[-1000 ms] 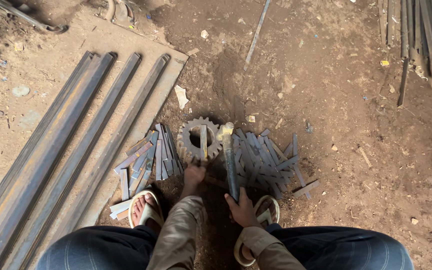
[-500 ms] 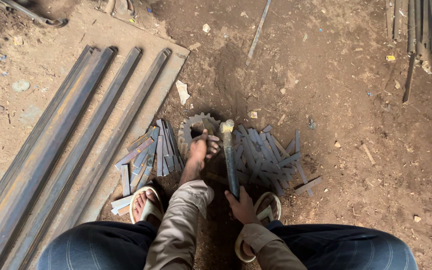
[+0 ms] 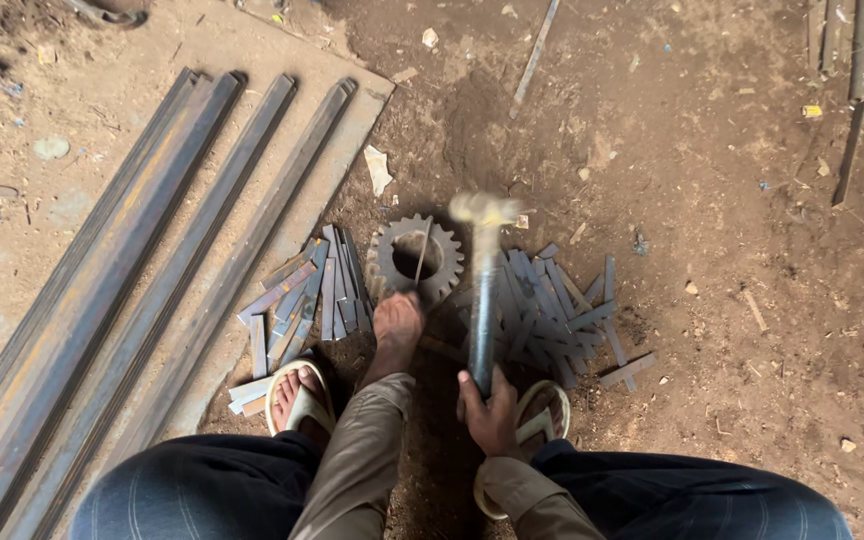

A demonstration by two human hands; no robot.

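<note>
Bare dirt floor (image 3: 712, 300) strewn with debris.

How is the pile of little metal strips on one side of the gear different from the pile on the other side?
The strips left of the gear lie mostly side by side; the strips on the right fan out and cross. The right pile partly sits under the hammer held by the right hand; the left pile lies uncovered. Both are flat, grey, short pieces on dirt.

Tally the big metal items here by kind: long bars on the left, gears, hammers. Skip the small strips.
Long steel bars: 4
Toothed gear: 1
Hammer, in the right hand: 1
Total: 6
</note>
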